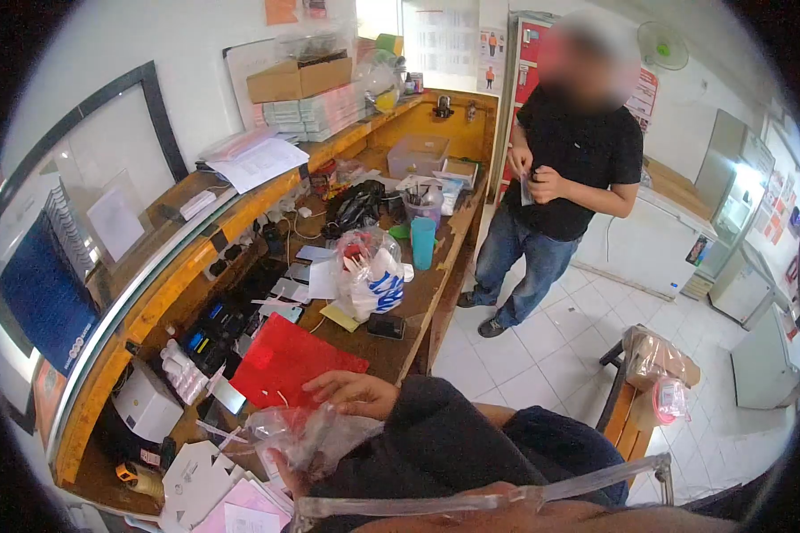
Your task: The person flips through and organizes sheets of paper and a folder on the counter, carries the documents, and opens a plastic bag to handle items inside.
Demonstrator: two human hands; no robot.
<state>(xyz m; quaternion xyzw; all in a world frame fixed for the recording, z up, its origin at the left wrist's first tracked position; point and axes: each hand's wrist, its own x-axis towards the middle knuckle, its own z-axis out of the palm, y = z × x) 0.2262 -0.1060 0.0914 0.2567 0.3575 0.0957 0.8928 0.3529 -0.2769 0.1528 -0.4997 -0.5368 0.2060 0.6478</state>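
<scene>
A crumpled clear plastic bag [316, 431] is bunched between my two hands at the counter's near edge. My left hand [290, 471], mostly hidden by the bag and a dark sleeve, has its thumb against the bag and seems to grip it. Just above the bag, my right hand [357, 393] has its fingers stretched out and apart, touching the bag's upper edge. Beneath those fingertips lies a red folder [280, 355]. White and pink papers [209, 489] are spread below the bag.
On the counter are a filled white plastic bag [369, 277], a teal cup [423, 242], a dark phone [386, 326] and a tape measure [139, 477]. A person [578, 151] stands beyond the counter's end. A wooden bench [629, 413] with packages is at right.
</scene>
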